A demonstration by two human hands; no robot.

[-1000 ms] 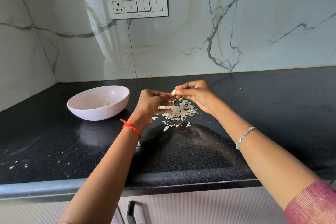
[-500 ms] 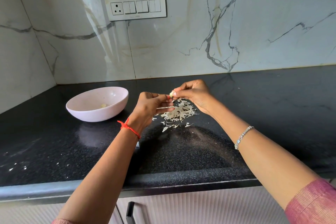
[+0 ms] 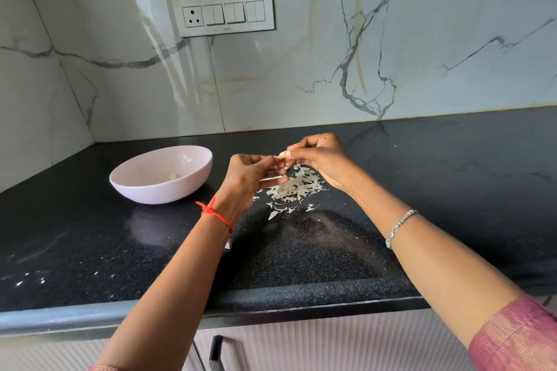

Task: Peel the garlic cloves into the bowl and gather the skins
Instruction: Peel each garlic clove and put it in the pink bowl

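two hands [image 3: 247, 179] [image 3: 321, 159] on one garlic clove [image 3: 281, 155]

right grip [image 3: 320, 159], left grip [image 3: 247, 178] pinch garlic clove [image 3: 281, 155] | skins [image 3: 297, 189] heaped beneath on counter [image 3: 437, 190] | bowl [image 3: 193, 178] at left

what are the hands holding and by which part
A garlic clove: the right hand pinches its right end between thumb and fingers, leaving the pale tip exposed. The left hand reaches that tip; whether it grips it cannot be told.
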